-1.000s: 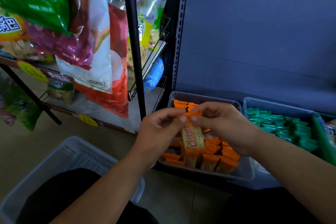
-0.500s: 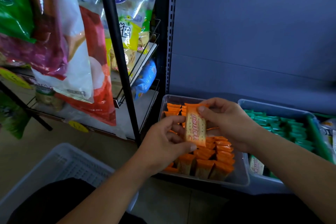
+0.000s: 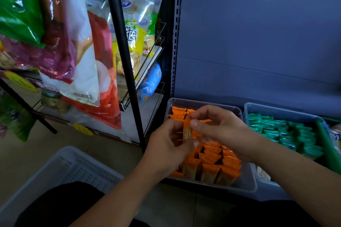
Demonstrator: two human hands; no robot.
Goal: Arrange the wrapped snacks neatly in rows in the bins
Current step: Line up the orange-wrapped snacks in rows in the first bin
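Note:
An orange wrapped snack (image 3: 187, 131) stands edge-on between my two hands above a clear bin (image 3: 247, 185). My left hand (image 3: 166, 151) pinches its lower end and my right hand (image 3: 219, 129) pinches its top. The bin holds several orange snacks (image 3: 214, 164) standing in rows at the front and a few more (image 3: 178, 112) at the back; my hands hide its middle. To the right, a second clear bin (image 3: 276, 108) holds rows of green wrapped snacks (image 3: 284, 132).
A white plastic basket (image 3: 60, 167) sits on the floor at lower left. A black rack post (image 3: 121, 57) with hanging snack bags (image 3: 77, 46) stands left of the bins. A grey shelf back panel (image 3: 258, 42) rises behind them.
The orange snack has turned from face-on to edge-on between my hands and sits slightly lower over the bin. Both hands keep their hold on it.

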